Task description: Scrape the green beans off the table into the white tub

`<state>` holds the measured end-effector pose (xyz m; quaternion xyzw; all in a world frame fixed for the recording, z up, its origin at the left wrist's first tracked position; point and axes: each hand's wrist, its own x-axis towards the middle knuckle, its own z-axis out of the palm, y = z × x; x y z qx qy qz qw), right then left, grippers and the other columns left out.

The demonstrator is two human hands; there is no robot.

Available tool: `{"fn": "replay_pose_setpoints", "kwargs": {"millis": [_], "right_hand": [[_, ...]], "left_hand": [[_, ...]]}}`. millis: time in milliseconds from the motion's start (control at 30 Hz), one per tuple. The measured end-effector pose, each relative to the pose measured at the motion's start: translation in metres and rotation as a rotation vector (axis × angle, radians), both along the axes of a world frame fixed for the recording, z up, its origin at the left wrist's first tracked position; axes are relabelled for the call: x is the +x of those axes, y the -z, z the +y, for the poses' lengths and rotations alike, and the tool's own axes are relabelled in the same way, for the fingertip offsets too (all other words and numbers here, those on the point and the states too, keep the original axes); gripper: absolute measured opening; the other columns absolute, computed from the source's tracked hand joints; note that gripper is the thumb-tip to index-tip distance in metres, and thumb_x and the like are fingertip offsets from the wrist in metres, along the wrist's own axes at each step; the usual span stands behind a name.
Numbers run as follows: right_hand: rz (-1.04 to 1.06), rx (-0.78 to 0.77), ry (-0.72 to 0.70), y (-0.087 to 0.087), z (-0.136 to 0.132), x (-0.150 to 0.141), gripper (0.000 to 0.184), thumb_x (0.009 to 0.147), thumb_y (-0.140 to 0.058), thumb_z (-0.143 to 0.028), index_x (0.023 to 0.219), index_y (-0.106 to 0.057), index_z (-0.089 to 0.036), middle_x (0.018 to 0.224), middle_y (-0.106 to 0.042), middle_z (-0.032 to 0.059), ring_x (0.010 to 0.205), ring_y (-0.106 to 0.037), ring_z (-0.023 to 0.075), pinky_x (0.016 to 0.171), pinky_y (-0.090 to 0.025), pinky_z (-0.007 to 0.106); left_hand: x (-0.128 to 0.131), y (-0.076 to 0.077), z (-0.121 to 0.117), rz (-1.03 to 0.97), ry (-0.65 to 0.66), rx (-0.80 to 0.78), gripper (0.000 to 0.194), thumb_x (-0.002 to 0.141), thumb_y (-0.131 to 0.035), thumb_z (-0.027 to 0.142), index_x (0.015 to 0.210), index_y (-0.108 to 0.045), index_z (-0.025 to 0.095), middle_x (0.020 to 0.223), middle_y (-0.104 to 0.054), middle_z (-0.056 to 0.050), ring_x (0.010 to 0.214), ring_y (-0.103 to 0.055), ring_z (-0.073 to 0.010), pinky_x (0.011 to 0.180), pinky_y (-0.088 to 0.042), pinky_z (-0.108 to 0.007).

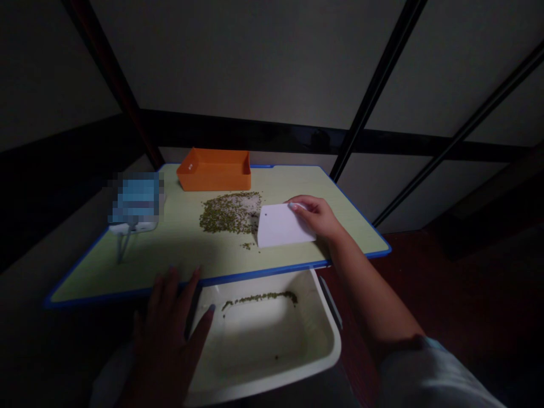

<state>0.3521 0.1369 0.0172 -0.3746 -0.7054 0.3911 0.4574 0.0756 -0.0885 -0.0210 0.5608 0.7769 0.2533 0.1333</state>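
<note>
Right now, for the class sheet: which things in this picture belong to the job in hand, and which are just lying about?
Part of the job: right hand gripping a white scraper card; small green seeds on the table; left hand at the table edge; white tray holding a line of seeds.

Lying about: orange tray; blurred blue object.

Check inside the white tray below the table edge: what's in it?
The white tray holds a thin line of small green seeds along its far side. The left hand covers its left side, so anything there is hidden.
</note>
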Motion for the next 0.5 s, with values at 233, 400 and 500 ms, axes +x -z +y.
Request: {"fn": "replay_pose_setpoints", "kwargs": {"millis": [233, 400, 500], "right_hand": [[-0.016, -0.016, -0.076, -0.0033, -0.0058, -0.0046, 0.045, 0.077, -0.081, -0.063, 0.091, -0.082, -0.02, 0.093, -0.081, 0.0076, 0.079, -0.067, 0.019, 0.069, -0.052, 0.031], [-0.043, -0.081, -0.139, -0.0038, -0.0083, -0.0068, 0.046, 0.076, -0.08, -0.063, 0.091, -0.081, -0.02, 0.085, -0.078, 0.0053, 0.07, -0.062, 0.0157, 0.06, -0.047, 0.028], [-0.045, -0.117, -0.183, -0.0048, -0.0093, -0.0066, 0.043, 0.074, -0.083, -0.059, 0.089, -0.081, -0.019, 0.081, -0.076, 0.0037, 0.067, -0.06, 0.0137, 0.058, -0.045, 0.026]], "left_hand": [[-0.0001, 0.0023, 0.0006, 0.0, -0.009, 0.026, 0.061, 0.101, -0.029, 0.056, 0.152, -0.049, 0.028, 0.176, -0.024, -0.009, 0.167, -0.009, -0.0309, 0.132, -0.012, -0.079], [0.0, 0.0038, -0.0005, 0.017, 0.004, 0.029, 0.063, 0.1, -0.028, 0.056, 0.153, -0.046, 0.027, 0.177, -0.021, -0.009, 0.167, -0.008, -0.0304, 0.131, -0.012, -0.078], [0.0005, 0.0032, -0.0015, 0.006, -0.002, 0.03, 0.063, 0.1, -0.028, 0.058, 0.153, -0.046, 0.03, 0.177, -0.022, -0.008, 0.167, -0.008, -0.0279, 0.133, -0.01, -0.075]]}}
